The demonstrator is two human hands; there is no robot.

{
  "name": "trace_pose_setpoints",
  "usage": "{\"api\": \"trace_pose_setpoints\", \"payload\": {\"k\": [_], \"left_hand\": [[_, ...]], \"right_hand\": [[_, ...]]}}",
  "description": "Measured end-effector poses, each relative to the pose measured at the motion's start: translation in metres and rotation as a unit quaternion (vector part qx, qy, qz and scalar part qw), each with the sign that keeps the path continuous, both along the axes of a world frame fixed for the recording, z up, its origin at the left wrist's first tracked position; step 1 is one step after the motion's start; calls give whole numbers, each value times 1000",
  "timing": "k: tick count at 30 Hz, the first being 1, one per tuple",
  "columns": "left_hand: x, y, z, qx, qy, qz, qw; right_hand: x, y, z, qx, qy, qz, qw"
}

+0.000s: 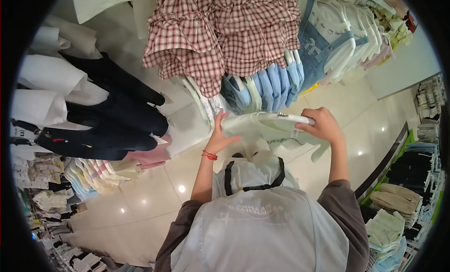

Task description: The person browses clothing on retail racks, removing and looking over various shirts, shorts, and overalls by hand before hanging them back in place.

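A pale white-green shirt (276,131) with a printed chest and a small tag is stretched out in front of my body. My right hand (324,125) is closed around the end of a white hanger (293,118) at the shirt's right shoulder. At the other side, my left hand (221,135) has its fingers extended and its thumb apart, beside the shirt's left edge. Whether it touches the cloth I cannot tell. A red cord bracelet (209,155) circles my left wrist.
Red checked ruffled garments (253,33) hang ahead, above blue shirts (274,87). Denim overalls (315,44) with white tops hang to their right. Dark garments (108,112) stick out at left. Folded clothes (396,199) fill a right-hand shelf. The tiled floor (154,197) reflects lights.
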State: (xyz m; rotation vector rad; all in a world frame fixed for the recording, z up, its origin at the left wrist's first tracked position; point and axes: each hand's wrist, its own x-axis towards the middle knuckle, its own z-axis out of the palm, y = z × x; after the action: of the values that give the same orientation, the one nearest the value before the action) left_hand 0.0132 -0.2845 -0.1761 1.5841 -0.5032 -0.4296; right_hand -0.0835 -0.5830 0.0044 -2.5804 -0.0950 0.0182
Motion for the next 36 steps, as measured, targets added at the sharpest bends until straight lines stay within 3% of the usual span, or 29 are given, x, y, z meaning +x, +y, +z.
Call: {"api": "trace_pose_setpoints", "payload": {"k": [1,4,7,10,11,14,18,21,27,30,33,36], "left_hand": [[-3,2,3,-24,64,-26,997],[-11,5,0,50,200,-122,971],[-38,-2,-28,89,173,-117,974],[-62,1,-62,86,248,24,965],[-70,5,-70,33,278,104,954],[-81,22,-80,40,176,219,959],[-84,33,-47,132,85,289,944],[-86,39,-32,217,64,325,918],[-110,55,-58,238,41,345,907],[-119,63,-83,362,84,310,875],[-127,54,-98,280,89,239,925],[-136,24,-74,52,182,89,978]], "right_hand": [[4,-2,13,-1,-8,14,1000],[22,-7,34,-9,-47,31,998],[36,-10,42,-25,-86,23,996],[49,-25,32,-19,-112,3,994],[52,-28,30,-25,-114,-5,993],[56,-35,14,-65,-127,-32,989],[58,-39,-3,-45,-143,-68,986],[58,-38,-10,-49,-150,-81,984],[45,-37,-13,-16,-156,-40,987],[28,-34,-13,31,-129,-39,990],[10,-39,-7,65,-167,-42,983],[-8,-56,8,73,-160,-118,977]]}}
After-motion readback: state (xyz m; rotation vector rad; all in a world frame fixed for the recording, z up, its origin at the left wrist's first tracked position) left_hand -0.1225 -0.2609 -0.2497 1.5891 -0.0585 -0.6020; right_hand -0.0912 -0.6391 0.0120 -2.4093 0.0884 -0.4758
